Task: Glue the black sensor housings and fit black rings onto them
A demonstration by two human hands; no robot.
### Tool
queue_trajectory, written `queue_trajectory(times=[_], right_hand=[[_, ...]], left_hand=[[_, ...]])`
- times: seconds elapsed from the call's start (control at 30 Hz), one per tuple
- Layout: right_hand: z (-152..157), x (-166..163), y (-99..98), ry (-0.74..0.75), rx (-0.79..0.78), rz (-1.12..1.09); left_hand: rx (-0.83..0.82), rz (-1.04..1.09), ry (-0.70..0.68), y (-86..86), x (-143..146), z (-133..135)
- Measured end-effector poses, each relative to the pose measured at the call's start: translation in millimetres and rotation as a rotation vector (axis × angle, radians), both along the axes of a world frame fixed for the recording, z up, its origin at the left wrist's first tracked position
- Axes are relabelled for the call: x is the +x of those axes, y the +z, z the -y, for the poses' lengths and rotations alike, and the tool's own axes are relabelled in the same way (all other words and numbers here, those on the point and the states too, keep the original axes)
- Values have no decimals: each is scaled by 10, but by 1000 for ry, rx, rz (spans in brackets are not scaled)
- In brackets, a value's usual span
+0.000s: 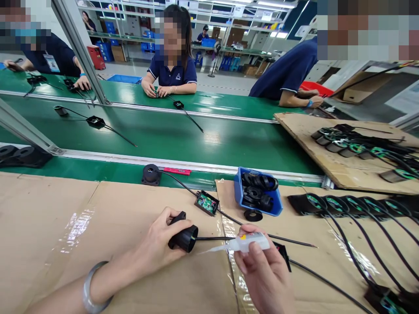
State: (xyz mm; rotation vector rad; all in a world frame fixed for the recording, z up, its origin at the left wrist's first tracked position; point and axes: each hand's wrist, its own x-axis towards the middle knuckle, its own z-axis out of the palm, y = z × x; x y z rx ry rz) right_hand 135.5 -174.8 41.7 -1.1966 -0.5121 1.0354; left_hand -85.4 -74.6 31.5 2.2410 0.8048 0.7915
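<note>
My left hand (pixel 160 242) is closed around a black ring-shaped part (pixel 183 237) with a thin black cable running out to the right. My right hand (pixel 265 274) grips a small white glue tube (pixel 247 243) whose long clear nozzle points left at the ring's opening. Both hands hover just above the cardboard-covered bench (pixel 108 226). A small open black box with a green circuit board (pixel 207 203) lies on the bench behind them, wired to a black round part (pixel 151 174).
A blue bin (pixel 273 203) of black rings stands right of centre, one loose ring (pixel 253 215) before it. Rows of wired assemblies (pixel 347 205) lie at right and on a cardboard sheet (pixel 301 131). A green conveyor (pixel 183 135) runs across; other people work opposite.
</note>
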Motion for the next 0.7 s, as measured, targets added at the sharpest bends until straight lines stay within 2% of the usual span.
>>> queue_trajectory(times=[0.2, 0.4, 0.57, 0.7], right_hand=[[52, -166, 198, 5, -119, 361], [59, -106, 240, 145, 186, 959], [1, -120, 328, 190, 326, 1144], [-35, -148, 373, 212, 350, 1179]], left_hand=[[44, -4, -22, -11, -10, 4], [50, -5, -33, -39, -8, 3], [86, 33, -35, -75, -9, 3], [99, 32, -45, -69, -12, 6]])
